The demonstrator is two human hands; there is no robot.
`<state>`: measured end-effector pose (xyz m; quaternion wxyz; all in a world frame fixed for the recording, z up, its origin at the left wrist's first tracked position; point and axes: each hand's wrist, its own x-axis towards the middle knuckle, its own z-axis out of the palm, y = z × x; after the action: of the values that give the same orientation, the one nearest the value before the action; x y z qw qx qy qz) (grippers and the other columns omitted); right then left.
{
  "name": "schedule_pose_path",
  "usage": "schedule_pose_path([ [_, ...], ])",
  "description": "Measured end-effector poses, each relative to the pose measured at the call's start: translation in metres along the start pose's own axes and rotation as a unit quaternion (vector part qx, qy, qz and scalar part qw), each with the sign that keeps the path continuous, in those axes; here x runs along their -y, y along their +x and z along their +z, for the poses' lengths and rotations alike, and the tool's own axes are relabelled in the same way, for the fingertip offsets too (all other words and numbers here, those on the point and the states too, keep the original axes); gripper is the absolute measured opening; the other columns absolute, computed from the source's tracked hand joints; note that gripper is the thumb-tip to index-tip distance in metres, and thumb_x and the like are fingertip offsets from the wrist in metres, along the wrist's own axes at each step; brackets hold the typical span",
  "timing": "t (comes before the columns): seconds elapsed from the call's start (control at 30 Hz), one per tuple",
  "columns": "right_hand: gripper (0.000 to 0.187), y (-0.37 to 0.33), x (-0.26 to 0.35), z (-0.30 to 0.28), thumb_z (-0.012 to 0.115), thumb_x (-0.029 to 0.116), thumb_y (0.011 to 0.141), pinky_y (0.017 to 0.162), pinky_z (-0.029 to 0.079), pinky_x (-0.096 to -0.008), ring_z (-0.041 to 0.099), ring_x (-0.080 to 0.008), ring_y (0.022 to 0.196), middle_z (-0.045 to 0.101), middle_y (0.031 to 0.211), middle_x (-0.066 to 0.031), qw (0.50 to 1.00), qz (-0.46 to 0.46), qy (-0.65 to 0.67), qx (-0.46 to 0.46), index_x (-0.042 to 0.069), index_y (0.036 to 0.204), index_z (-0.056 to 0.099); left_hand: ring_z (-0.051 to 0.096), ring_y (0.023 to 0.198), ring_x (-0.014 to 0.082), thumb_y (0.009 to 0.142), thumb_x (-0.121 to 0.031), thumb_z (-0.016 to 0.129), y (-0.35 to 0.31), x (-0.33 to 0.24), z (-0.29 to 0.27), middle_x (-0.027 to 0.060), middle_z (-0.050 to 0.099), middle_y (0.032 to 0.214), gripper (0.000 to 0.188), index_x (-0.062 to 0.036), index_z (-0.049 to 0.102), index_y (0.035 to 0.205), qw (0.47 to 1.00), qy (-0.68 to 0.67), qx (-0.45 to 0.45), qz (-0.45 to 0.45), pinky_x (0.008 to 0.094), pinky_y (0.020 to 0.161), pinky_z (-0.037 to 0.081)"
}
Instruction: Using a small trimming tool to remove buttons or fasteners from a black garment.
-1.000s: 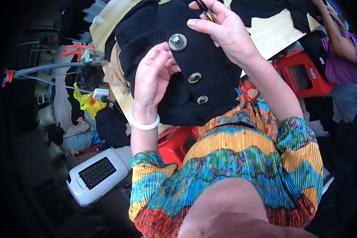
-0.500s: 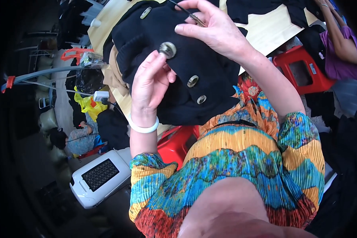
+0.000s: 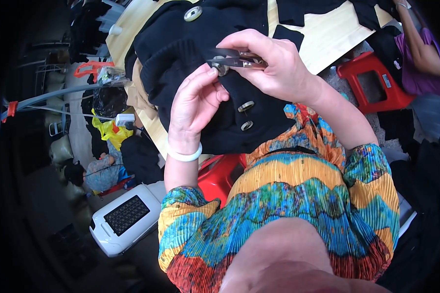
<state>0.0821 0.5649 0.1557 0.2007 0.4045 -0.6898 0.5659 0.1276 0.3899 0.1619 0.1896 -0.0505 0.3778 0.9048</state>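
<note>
A black knitted garment (image 3: 181,61) lies spread over the table edge and my lap. My left hand (image 3: 198,100) is closed, its thumb and fingertips pinching a greyish round button (image 3: 222,68) on the garment. Thread snips (image 3: 237,60) are gripped in my right hand (image 3: 283,61), with dark blades reaching left across the button; whether they touch a thread is too small to tell. More round buttons sit on the garment: one (image 3: 193,13) at the far side, and two closer to me, a button (image 3: 246,106) and another button (image 3: 247,126).
Black cloth pieces lie on the pale wooden table (image 3: 327,46). A red stool (image 3: 376,80) stands at right beside a person in a purple top (image 3: 428,63). Another red stool (image 3: 222,176) is below the garment. At left are a white boxy case (image 3: 127,217), a yellow bag (image 3: 110,129) and another person (image 3: 100,171).
My right hand has come down and turned, bringing the snips' blades to the button in my left hand. The left hand has shifted slightly right with the button.
</note>
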Motion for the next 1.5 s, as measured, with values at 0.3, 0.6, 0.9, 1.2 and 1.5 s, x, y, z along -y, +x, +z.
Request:
schedule_pose_path([
  [0.3, 0.039, 0.006, -0.010, -0.019, 0.061, 0.006, 0.078, 0.069, 0.042, -0.0219, 0.051, -0.0097, 0.076, 0.055, 0.088, -0.0053, 0.966, 0.147, 0.092, -0.192, 0.001, 0.112, 0.044, 0.059, 0.081, 0.0188, 0.082, -0.002, 0.056, -0.007, 0.009, 0.004, 0.0100, 0.058, 0.096, 0.024, -0.0004, 0.053, 0.106, 0.992, 0.044, 0.079, 0.087, 0.0302, 0.066, 0.052],
  [0.6, 0.020, -0.036, 0.051, -0.025, 0.058, 0.012, 0.084, 0.051, 0.040, -0.0181, 0.052, -0.0041, 0.059, 0.056, 0.067, -0.0023, 0.963, 0.207, 0.172, 0.005, 0.000, 0.098, 0.049, 0.061, 0.078, 0.0206, 0.081, -0.004, 0.058, -0.011, 0.016, 0.015, 0.0120, 0.060, 0.096, 0.028, -0.0007, 0.052, 0.108, 0.982, 0.074, 0.021, 0.173, 0.0301, 0.067, 0.051],
  [0.9, 0.016, -0.039, 0.043, -0.015, 0.058, 0.012, 0.083, 0.049, 0.039, -0.0205, 0.052, -0.0068, 0.055, 0.055, 0.063, -0.0027, 0.958, 0.222, 0.180, 0.011, 0.001, 0.091, 0.051, 0.060, 0.080, 0.0211, 0.078, -0.001, 0.061, -0.017, 0.021, 0.013, 0.0133, 0.061, 0.094, 0.028, 0.0005, 0.054, 0.105, 0.970, 0.122, 0.031, 0.207, 0.0313, 0.068, 0.051],
  [1.2, 0.014, -0.037, 0.041, -0.013, 0.059, 0.011, 0.082, 0.046, 0.037, -0.0207, 0.049, -0.0069, 0.050, 0.053, 0.060, -0.0018, 0.962, 0.214, 0.166, 0.026, 0.001, 0.089, 0.052, 0.061, 0.080, 0.0195, 0.077, 0.002, 0.061, -0.017, 0.021, 0.011, 0.0125, 0.061, 0.093, 0.027, 0.0018, 0.055, 0.104, 0.965, 0.145, 0.035, 0.216, 0.0305, 0.070, 0.051],
  [1.5, 0.013, -0.035, 0.035, -0.007, 0.060, 0.011, 0.082, 0.047, 0.038, -0.0194, 0.048, -0.0031, 0.053, 0.055, 0.063, 0.0009, 0.974, 0.185, 0.119, -0.062, 0.001, 0.089, 0.054, 0.057, 0.097, 0.0219, 0.078, 0.002, 0.059, -0.020, 0.020, 0.010, 0.0131, 0.058, 0.106, 0.035, 0.0004, 0.052, 0.112, 0.973, 0.129, 0.011, 0.191, 0.0348, 0.089, 0.043],
])
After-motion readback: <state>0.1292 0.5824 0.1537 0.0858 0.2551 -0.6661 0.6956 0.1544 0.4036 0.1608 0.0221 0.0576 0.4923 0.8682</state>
